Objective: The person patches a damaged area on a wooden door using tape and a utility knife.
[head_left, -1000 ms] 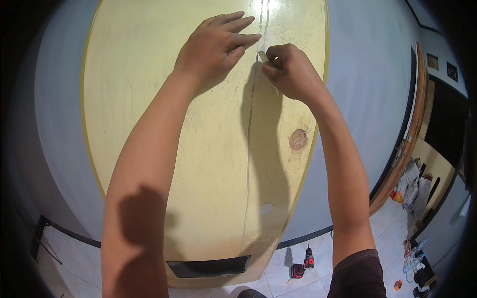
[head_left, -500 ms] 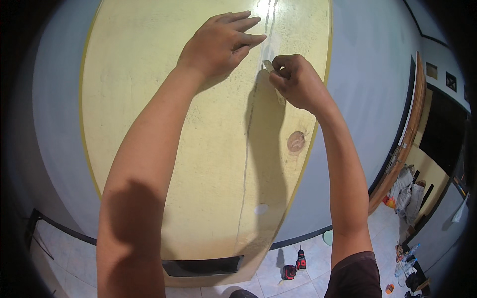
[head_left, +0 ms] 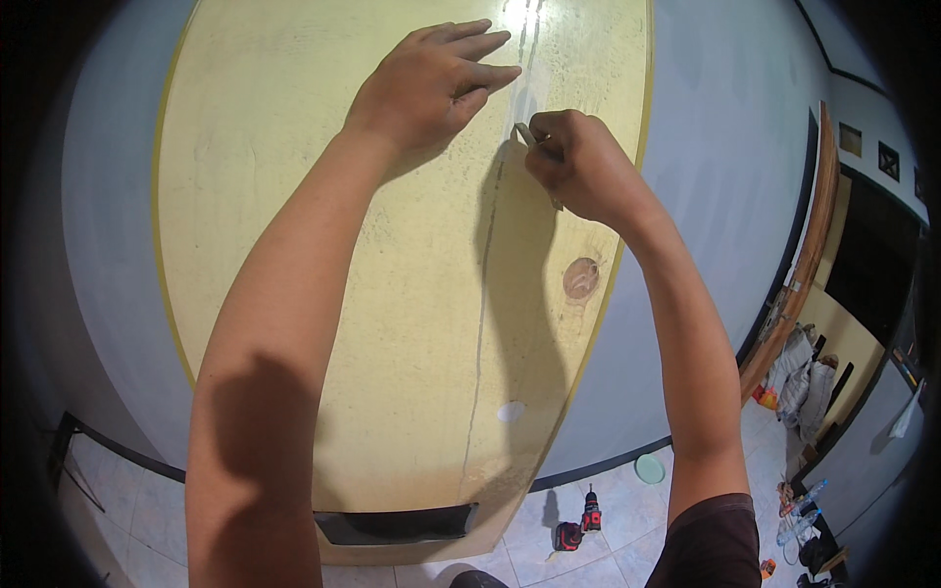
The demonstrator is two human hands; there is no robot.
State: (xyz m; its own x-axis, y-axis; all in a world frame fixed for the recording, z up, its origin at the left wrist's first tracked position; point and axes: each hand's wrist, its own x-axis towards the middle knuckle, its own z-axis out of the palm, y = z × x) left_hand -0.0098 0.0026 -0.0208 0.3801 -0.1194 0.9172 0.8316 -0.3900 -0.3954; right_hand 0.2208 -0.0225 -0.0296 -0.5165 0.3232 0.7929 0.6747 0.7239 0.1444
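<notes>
A tall pale-yellow door panel (head_left: 412, 323) stands against the wall, with a thin grey seam (head_left: 480, 323) running down it. My left hand (head_left: 428, 90) lies on its upper part, fingers stretched and spread toward the seam. In my right hand (head_left: 585, 165) a slim, flat, light-coloured tool (head_left: 525, 135) is pinched, its tip at the seam. Its exact kind is mostly hidden by my fingers. Below that hand, a round brown hole or patch (head_left: 580, 280) shows near the panel's right edge.
A black strip (head_left: 397, 526) crosses the panel's foot. On the tiled floor stands a red-and-black cordless drill (head_left: 591, 511), near a pale green round lid or dish (head_left: 649, 469). At right are a wooden door frame (head_left: 796, 284), sacks (head_left: 810, 387) and plastic bottles (head_left: 806, 510).
My right hand has moved slightly down and left along the seam, turning the tool a little. My left hand stays nearly in place; the view has shifted slightly.
</notes>
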